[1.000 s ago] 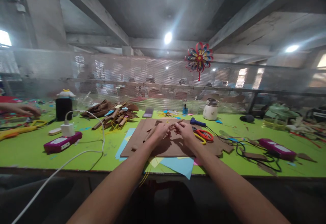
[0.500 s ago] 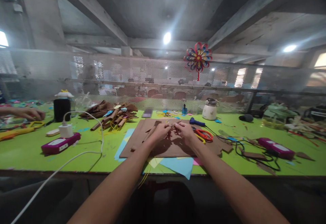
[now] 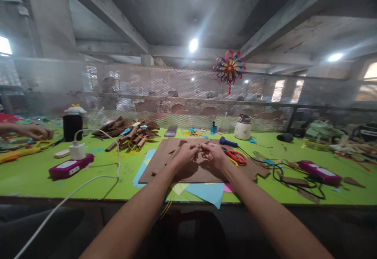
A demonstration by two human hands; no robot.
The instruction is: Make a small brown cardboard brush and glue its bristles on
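Close together above a brown cardboard sheet [image 3: 165, 174], my left hand [image 3: 187, 154] and my right hand [image 3: 212, 153] face each other with fingers pinched. Whatever sits between the fingertips is too small and shadowed to make out. Beside my left hand, strips of brown paper [image 3: 176, 151] lie on the sheet. Right of my right hand are red-handled scissors [image 3: 239, 157] and a yellow-handled tool [image 3: 232, 161], partly hidden by my wrist. Just beyond them rests a dark blue handle [image 3: 228, 142] with a black cord.
On the green table [image 3: 100, 190], a pile of brown paper rolls [image 3: 132, 137] lies left. Purple power strips [image 3: 70, 166] sit on both sides, with a white cable [image 3: 88, 179] looping left. A white flask [image 3: 243, 127] stands behind. Another person's hand [image 3: 41, 132] is far left.
My right hand's fingers have shifted slightly at the pinch; my left hand stays nearly still. The whole view has moved slightly.
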